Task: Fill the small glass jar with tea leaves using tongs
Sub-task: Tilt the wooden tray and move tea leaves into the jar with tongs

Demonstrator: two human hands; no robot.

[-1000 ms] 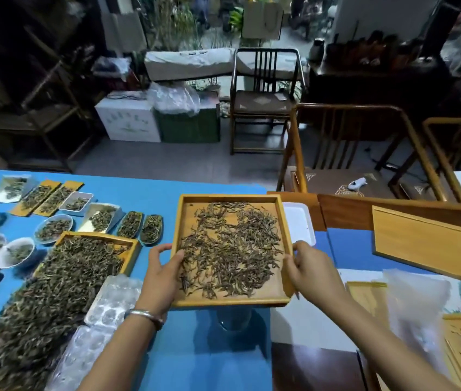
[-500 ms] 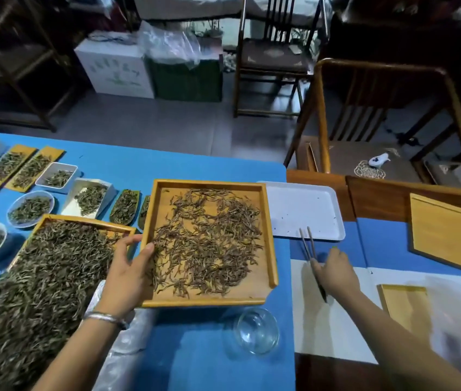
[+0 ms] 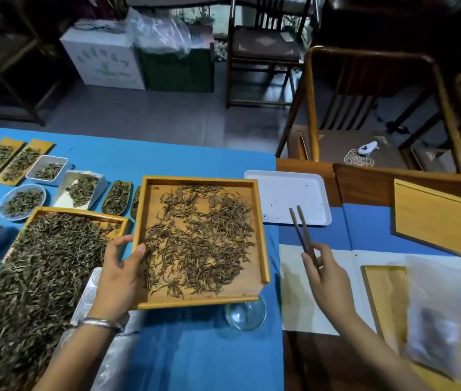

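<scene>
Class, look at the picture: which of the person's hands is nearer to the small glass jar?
Left, narrowly. The left hand grips the wooden tray's left edge, up and left of the glass jar. The right hand holds the tongs over the white mat, up and right of it.

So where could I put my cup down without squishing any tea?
Free: the blue cloth in front of the wooden tea tray and glass jar; also the white paper between that tray and the right hand holding tongs. The white tray is nearly bare. Crowded: the left side, with small tea dishes and the big leaf pile.
</scene>
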